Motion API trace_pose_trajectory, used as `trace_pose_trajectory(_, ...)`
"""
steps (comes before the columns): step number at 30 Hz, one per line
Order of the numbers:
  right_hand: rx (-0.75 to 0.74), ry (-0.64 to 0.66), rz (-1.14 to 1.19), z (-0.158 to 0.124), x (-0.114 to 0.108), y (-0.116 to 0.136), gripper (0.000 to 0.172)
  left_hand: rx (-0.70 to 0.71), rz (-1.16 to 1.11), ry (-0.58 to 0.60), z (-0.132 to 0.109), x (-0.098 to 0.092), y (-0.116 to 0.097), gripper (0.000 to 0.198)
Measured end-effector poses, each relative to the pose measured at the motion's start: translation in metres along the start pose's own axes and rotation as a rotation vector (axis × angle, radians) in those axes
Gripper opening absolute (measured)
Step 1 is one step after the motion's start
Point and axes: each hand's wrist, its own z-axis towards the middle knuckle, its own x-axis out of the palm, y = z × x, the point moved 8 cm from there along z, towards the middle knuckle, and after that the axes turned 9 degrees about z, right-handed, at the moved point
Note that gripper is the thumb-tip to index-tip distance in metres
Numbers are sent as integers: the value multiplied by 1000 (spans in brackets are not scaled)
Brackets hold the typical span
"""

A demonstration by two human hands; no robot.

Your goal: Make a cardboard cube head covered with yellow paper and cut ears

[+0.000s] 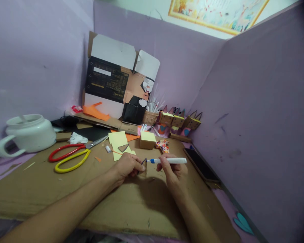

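Observation:
My left hand (130, 166) pinches a small cardboard piece (143, 172) with a dark edge, low over the cardboard sheet (103, 202). In my right hand (173, 172) is a white marker (173, 161), its blue tip pointing left at the top of that piece. Just beyond my left hand lie yellow paper (118, 138) and a small dark-edged cardboard triangle (123, 147). A white cap (108, 149) rests left of the paper. Behind the marker stands a small cardboard box (147, 141) with a yellow top.
Scissors (88, 146) with red and yellow handles and a white pot (30, 133) are at the left. A phone (201, 165) lies at the right wall. Eared cardboard figures (178, 120), a basket of sticks (150, 116) and an unfolded box (108, 79) stand at the back.

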Motion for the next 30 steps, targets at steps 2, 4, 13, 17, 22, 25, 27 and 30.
trace_pose_trajectory(2, 11, 15, -15, -1, 0, -2, 25, 3, 2, -4, 0, 0, 0, 6)
trace_pose_trajectory(4, 22, 34, -16, -1, 1, -4, 25, 6, 0, -9, 1, -1, 0, 7)
trace_pose_trajectory(13, 17, -26, 45, -1, -2, -1, 24, 2, 2, 2, 0, -1, 0, 6)
trace_pose_trajectory(17, -17, -21, 7, 0, -1, 1, 24, 3, 3, -5, -1, -1, 0, 4)
trace_pose_trajectory(22, 8, 28, -34, -1, -1, -2, 26, 2, 4, 0, 0, 0, -1, 5)
trace_pose_trajectory(25, 32, 52, -12, -2, 0, -3, 27, -1, 7, -4, -1, 0, -2, 6)
trace_pose_trajectory(27, 35, 46, 3, -2, 0, -2, 26, -1, 6, -3, -1, 0, -3, 6)
trace_pose_trajectory(30, 30, -9, 12, -2, -3, -1, 24, 5, 3, 4, -2, 0, -3, 6)
